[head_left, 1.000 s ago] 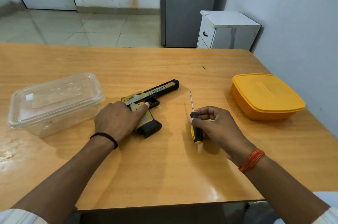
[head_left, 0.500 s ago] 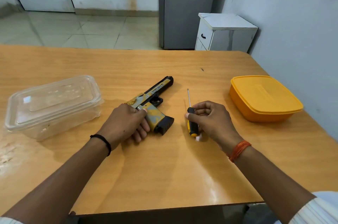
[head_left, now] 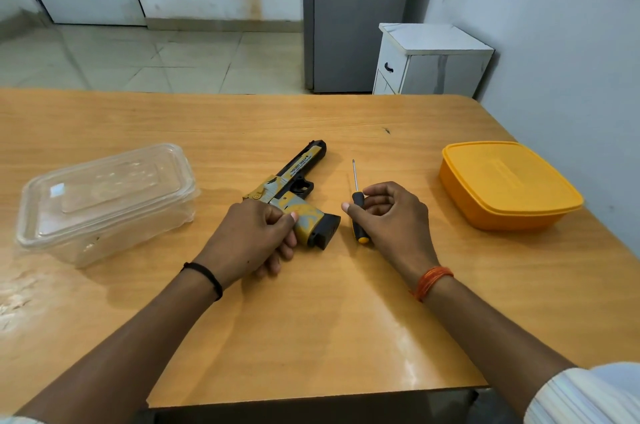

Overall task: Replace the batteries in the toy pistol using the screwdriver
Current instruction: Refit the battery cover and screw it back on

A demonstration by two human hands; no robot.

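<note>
Toy pistol (head_left: 292,193) lies flat on the tabletop (head_left: 311,319), its yellow grip under the left hand (head_left: 254,240), whose thumb and curled fingers hold that grip while the barrel points away from the hand. Just to the right of it, the right hand (head_left: 388,215) curls its fingers and thumb around the black-and-yellow handle of the screwdriver (head_left: 357,212), whose thin shaft points away from the hand and whose butt rests on the tabletop. Judging by this, the task is at its very start: the pistol looks fully closed, no screw, cover or battery is in sight, and the tool's tip is well clear of the toy. Opening the battery compartment, swapping the cells and closing it again all appear left to do. Where the compartment screw sits cannot be told. A clear lidded box (head_left: 104,198) stands beyond the left hand's outer side, an orange lidded box (head_left: 505,184) beyond the right hand's
</note>
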